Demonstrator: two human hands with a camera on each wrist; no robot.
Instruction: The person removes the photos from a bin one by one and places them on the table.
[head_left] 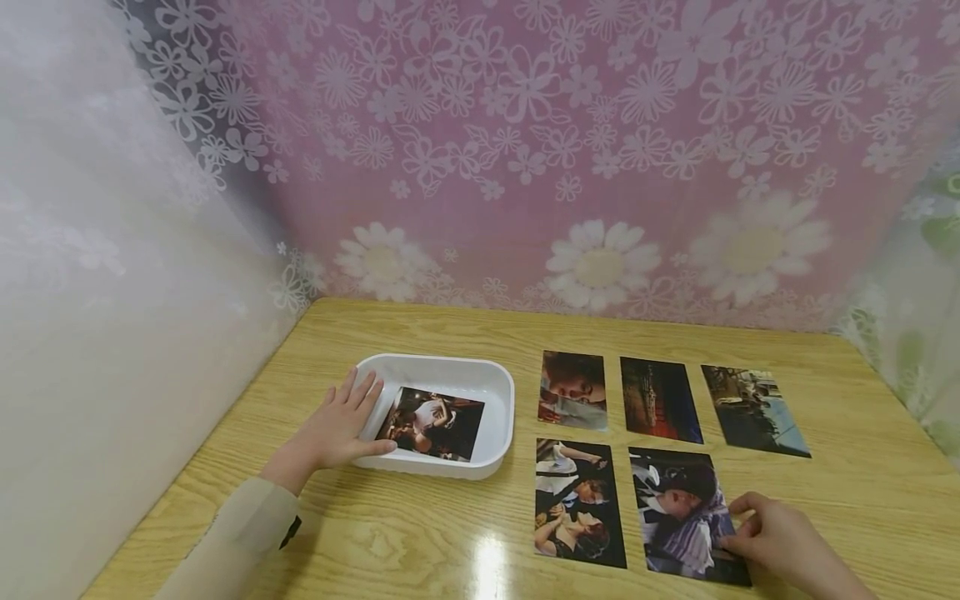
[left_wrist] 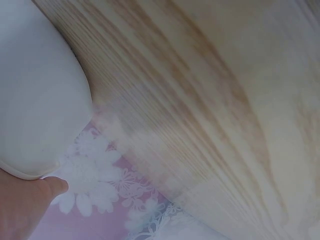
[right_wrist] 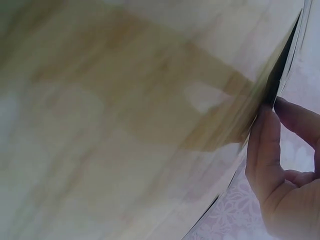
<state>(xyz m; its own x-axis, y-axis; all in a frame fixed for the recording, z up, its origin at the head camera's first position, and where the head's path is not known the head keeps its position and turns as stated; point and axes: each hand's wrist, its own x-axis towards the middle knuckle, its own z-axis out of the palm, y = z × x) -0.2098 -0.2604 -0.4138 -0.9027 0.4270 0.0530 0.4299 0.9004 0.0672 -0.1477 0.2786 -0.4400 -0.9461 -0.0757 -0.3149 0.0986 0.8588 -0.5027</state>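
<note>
In the head view my left hand (head_left: 347, 425) rests on the left end of a white plastic tray (head_left: 501, 417), its fingers straight and spread, the thumb along the near rim. The left wrist view shows the thumb (left_wrist: 56, 186) against the tray's outer wall (left_wrist: 45, 90). One photo print (head_left: 435, 423) with dark edges lies inside the tray. At the lower right, my right hand (head_left: 780, 537) pinches the right edge of a photo print (head_left: 678, 508) showing a person in a dark hat. Up close, the right fingers (right_wrist: 265, 150) and thumb meet at that print's edge.
Beside the held print lies a photo of a couple (head_left: 577, 504). Behind them, a back row has a face photo (head_left: 573, 390), a dark ship photo (head_left: 660, 400) and a deck photo (head_left: 756, 410). Flowered cloth (head_left: 525, 167) hangs behind the wood-grain table (head_left: 390, 533).
</note>
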